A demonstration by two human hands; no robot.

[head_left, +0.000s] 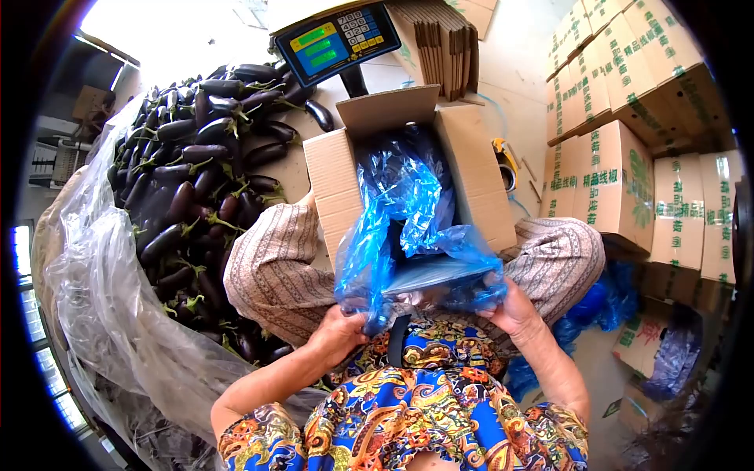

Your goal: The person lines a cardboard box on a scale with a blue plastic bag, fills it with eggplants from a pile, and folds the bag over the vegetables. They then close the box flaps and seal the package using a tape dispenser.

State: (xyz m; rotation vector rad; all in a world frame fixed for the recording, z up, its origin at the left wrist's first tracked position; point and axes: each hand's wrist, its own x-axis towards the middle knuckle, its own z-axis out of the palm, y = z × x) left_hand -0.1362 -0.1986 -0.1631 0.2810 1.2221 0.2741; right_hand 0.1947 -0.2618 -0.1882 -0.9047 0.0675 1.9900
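Note:
An open cardboard box (328,177) stands between my knees, flaps folded outward. A thin blue plastic bag (428,188) lines it and spills over its near side. My left hand (339,330) is closed on the bag's near left edge. On the near right edge, my right hand (514,308) grips the same plastic, its fingertips partly hidden by the film. Dark contents show through the bag deep in the box, too covered to make out fully. A large heap of eggplants (206,153) lies to the left of the box.
Behind the box stands a digital scale display (334,47). Folded cardboard sheets (444,39) lean beside it. Printed cartons (605,180) are stacked at the right, with a tape roll (506,165) near the box. Clear plastic sheeting (102,275) edges the eggplant heap.

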